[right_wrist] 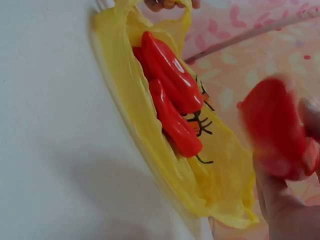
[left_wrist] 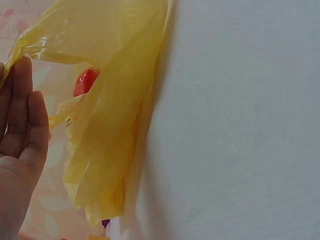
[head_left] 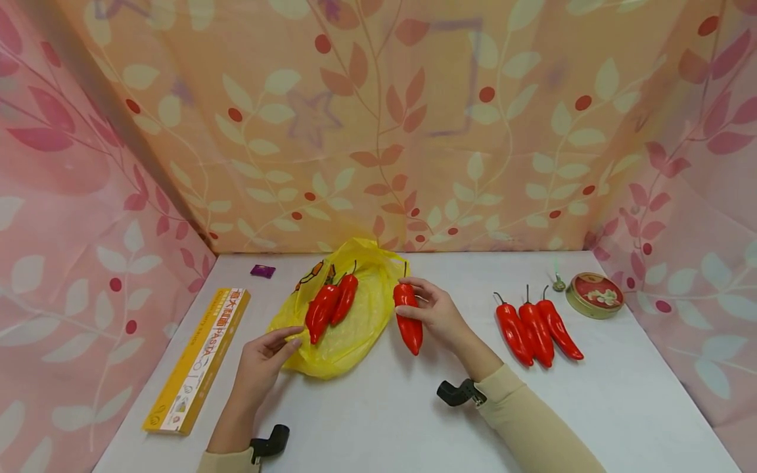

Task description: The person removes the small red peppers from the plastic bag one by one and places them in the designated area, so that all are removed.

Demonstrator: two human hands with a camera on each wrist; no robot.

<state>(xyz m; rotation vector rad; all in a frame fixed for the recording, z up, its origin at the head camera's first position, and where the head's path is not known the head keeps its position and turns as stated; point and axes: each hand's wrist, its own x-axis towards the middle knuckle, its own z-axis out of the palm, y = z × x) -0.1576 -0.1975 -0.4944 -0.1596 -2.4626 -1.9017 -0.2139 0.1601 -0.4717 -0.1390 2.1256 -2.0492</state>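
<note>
A yellow plastic bag (head_left: 361, 332) lies spread on the white table with its mouth open. Glossy red chili peppers (head_left: 322, 312) with dark stems rest inside it, side by side. At the bag's near left edge, my left hand (head_left: 260, 368) pinches the plastic; the left wrist view shows the fingertips at a gathered handle. My right hand (head_left: 440, 315) grips another red chili pepper (head_left: 410, 336) around its upper part, stem up, just right of the bag. In the right wrist view this held pepper (right_wrist: 275, 130) is blurred.
Several things stand around: three red peppers (head_left: 535, 334) in a row at right, a round tin (head_left: 594, 295) behind them with a small greenish item (head_left: 558, 284) beside it, a long pasta box (head_left: 198, 361) at left, and a small purple packet (head_left: 263, 271) at the back.
</note>
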